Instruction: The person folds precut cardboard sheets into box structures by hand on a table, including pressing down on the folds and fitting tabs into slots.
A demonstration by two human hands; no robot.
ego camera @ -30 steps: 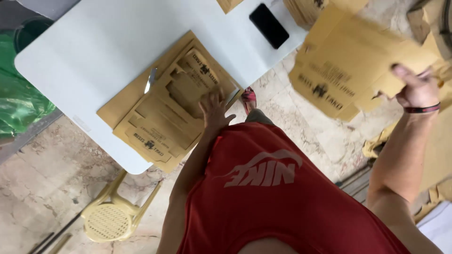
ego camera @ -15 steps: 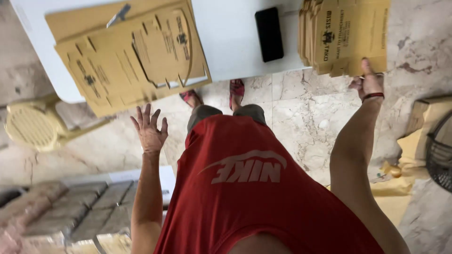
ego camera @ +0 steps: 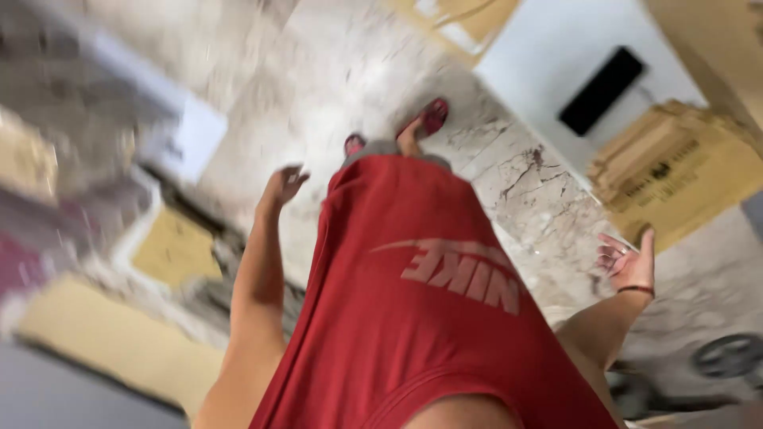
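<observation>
Red shirt (ego camera: 429, 318): sleeveless, worn by the person, fills the lower centre of the view; pale lettering on the chest.
Landmark: white table (ego camera: 548, 56), upper right of the view; all places below are given from it.
Left hand (ego camera: 284, 184): empty, fingers loosely spread, hanging over the marble floor (ego camera: 334, 71), well apart from the table on its left.
Right hand (ego camera: 629, 262): empty, palm open with fingers spread wide, just below the table edge; a dark band sits on the wrist.
Envelope stack (ego camera: 675, 171): brown paper envelopes with dark print, lying at the near edge of the table, partly overhanging it; nearest thing to the right hand, not touched.
Black phone (ego camera: 601, 90): flat on the table, just beside the envelope stack on its far side.
Sandals (ego camera: 433, 117): red, on the floor beside the table's left edge.
Fan (ego camera: 727, 356): dark, on the floor below the table, lower right.
Left margin: blurred pale and yellow shapes, far from the table; kind cannot be told.
</observation>
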